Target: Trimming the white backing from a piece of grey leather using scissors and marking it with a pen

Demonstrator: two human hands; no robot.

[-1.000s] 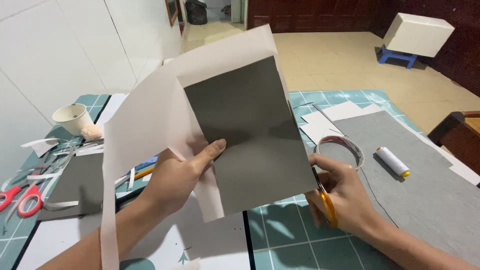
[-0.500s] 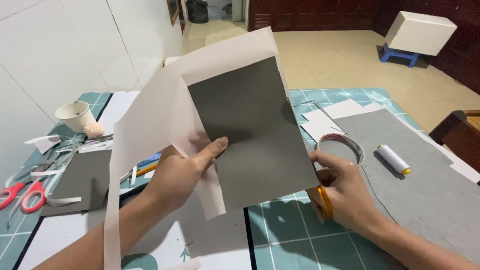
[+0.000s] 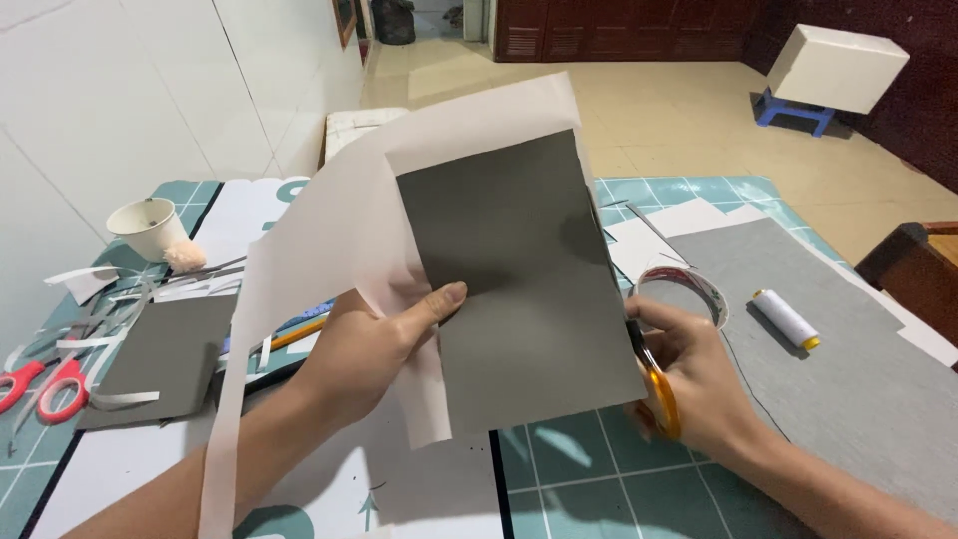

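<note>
Your left hand [image 3: 374,349] is pinching the grey sheet [image 3: 519,279] with its white backing paper [image 3: 329,250], holding it up above the desk [image 3: 599,469]. Your right hand [image 3: 689,379] is gripping orange-handled scissors [image 3: 659,394] at the sheet's right edge.

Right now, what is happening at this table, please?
A person holds up a dark grey rectangular sheet with a pale paper backing in the left hand. The right hand works orange-handled scissors along the sheet's right edge. Red-handled scissors, a white thread spool and a white paper cup lie on the green cutting mat.
</note>
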